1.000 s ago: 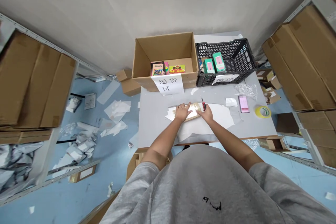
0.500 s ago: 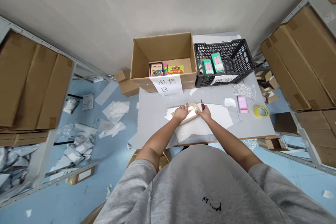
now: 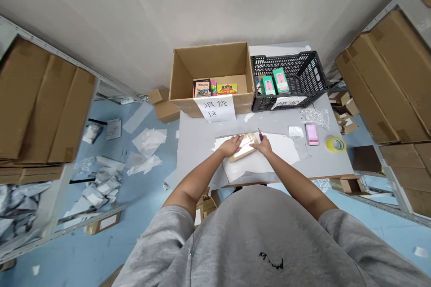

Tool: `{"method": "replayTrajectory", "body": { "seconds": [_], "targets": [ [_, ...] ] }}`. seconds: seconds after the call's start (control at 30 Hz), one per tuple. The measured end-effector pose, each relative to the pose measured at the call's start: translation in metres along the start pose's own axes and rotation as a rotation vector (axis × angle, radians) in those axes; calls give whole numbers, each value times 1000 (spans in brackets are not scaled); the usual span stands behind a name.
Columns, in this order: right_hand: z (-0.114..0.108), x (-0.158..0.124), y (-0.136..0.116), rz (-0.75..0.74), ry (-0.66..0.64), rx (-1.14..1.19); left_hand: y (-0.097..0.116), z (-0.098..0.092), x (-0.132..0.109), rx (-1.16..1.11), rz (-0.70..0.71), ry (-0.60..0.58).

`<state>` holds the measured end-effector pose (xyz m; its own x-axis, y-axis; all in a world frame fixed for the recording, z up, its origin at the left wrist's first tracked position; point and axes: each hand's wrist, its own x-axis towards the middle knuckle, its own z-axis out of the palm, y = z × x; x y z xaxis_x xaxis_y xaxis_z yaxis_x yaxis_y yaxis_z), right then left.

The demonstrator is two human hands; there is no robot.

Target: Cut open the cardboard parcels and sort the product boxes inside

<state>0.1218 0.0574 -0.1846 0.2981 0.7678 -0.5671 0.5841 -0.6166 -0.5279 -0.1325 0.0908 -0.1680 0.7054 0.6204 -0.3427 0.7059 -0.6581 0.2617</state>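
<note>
A flat brown cardboard parcel lies on white wrapping sheets in the middle of the grey table. My left hand rests on the parcel's left end with its fingers laid flat. My right hand is at the parcel's right end, closed round a small red-handled cutter whose tip points away from me.
An open cardboard box with small colourful packs and a paper label stands at the table's back. A black plastic crate with green boxes is beside it. A pink item and a tape roll lie right. Shelves of cartons flank both sides; paper litters the floor.
The parcel has turned under my hands, its left end swinging toward me. My left arm has drawn back slightly; my right hand has stayed on the cutter.
</note>
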Motion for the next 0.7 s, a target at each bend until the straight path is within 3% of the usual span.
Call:
{"method": "replayTrajectory", "body": {
  "seconds": [0.37,0.57,0.7],
  "targets": [
    [4,-2,-8,-35,50,-61,-12,-8,2,13,14,-42],
    [11,6,-1,-22,42,-15,11,-6,4,29,-39,116],
    [13,12,11,-73,64,61,28,-3,19,17,-70,144]
  ]
}}
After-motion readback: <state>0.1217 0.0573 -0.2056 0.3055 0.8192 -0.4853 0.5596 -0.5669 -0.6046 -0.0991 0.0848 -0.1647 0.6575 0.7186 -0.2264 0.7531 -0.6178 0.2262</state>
